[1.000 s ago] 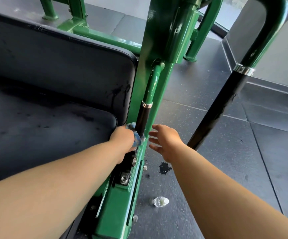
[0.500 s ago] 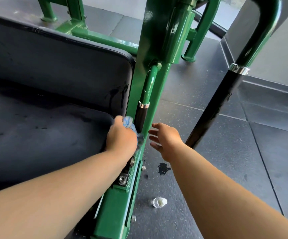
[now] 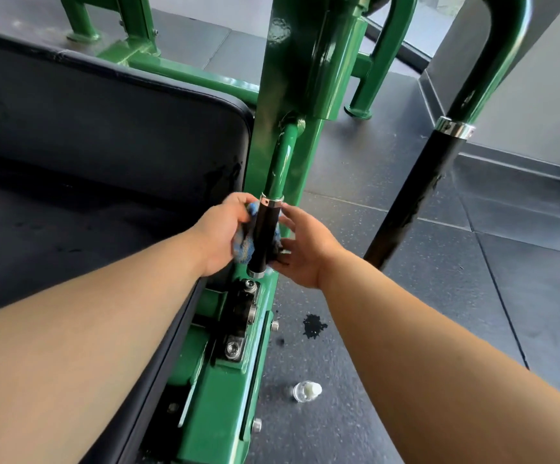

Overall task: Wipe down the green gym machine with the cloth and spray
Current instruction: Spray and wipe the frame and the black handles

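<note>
Where the green gym machine stands, the floor is dark speckled rubber tile with visible seams, and it meets a grey wall at the right. A dark wet patch marks the floor just beside the machine's base. A small clear spray bottle lies on its side on the floor nearer the camera; its contents cannot be told. The black padded seat shows dark damp streaks near its right edge. The left hand grips a blue cloth, pressed to the left side of a short black handle grip with chrome collars. The right hand is relaxed, fingers extended against the grip's right side. The two hands sit close together, either side of the grip. A second, longer black handle slants down at the right.
</note>
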Demonstrator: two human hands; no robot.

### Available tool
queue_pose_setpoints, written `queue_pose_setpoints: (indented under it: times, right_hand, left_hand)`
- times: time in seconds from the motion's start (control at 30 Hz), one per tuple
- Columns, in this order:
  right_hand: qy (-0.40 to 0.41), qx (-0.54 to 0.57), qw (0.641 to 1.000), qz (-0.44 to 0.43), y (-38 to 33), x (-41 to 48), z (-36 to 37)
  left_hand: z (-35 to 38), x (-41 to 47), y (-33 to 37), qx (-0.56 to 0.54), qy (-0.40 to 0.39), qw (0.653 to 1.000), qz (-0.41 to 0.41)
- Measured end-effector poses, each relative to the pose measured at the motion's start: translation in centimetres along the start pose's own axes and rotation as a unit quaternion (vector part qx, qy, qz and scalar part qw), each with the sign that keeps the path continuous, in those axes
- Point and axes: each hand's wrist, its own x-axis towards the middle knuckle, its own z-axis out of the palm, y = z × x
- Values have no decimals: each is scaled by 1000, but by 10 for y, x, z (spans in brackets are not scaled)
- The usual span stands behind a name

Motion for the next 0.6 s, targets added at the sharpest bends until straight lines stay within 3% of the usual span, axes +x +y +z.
queue_pose_setpoints:
  times: [0.07, 0.13, 0.2, 0.3, 0.43, 0.6]
  right_hand:
    - [3, -41, 999, 8, 1, 3, 8]
    - [58, -52, 996, -39, 0, 8, 11]
    - [119, 3, 983, -139, -10, 10, 10]
    - [74, 112, 964, -230, -26, -6, 11]
    - [97, -86, 962, -241, 11, -13, 4]
    - [127, -274, 943, -139, 74, -2, -17]
  left_hand:
    - [-1, -2, 2, -23, 6, 1000, 20]
    - [-2, -2, 3, 70, 69, 992, 77]
    - [-7, 2, -1, 101, 111, 983, 110]
    - [-18, 1, -5, 38, 115, 990, 71]
    - [-3, 1, -9, 18, 97, 993, 65]
    - [13, -6, -21, 184, 111, 974, 66]
